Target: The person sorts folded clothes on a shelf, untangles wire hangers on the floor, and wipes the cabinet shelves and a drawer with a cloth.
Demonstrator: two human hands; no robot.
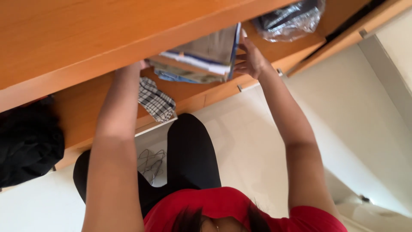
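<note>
The right hand (251, 60) presses against the right-hand end of a stack of folded clothes (201, 60), fingers spread and curled around its edge, thumb under it, so it grips the pile from that side. The left hand (139, 66) reaches to the opposite end of the same stack; its fingers are hidden behind the shelf edge and the fabric, so whether it is closed on the pile cannot be told, though it touches or nearly touches that end.

The stack sits between the two hands, on the wooden shelf (86, 107) close to its front edge. Its long axis runs from one hand to the other, roughly along the shelf's front edge. The layers are beige, white and blue, and the end by the right hand is tipped up, with a thin blue-edged fold standing almost on end.

Just beside the left forearm, a black-and-white checked cloth (156, 101) hangs over the front edge of the shelf. Beyond the right hand, towards the far right corner of the shelf, lies a crumpled clear plastic bag (289, 19) with something dark inside. At the left end of the shelf hangs a black garment (28, 141). On the pale floor near the person's legs lie wire hangers (152, 163).
</note>
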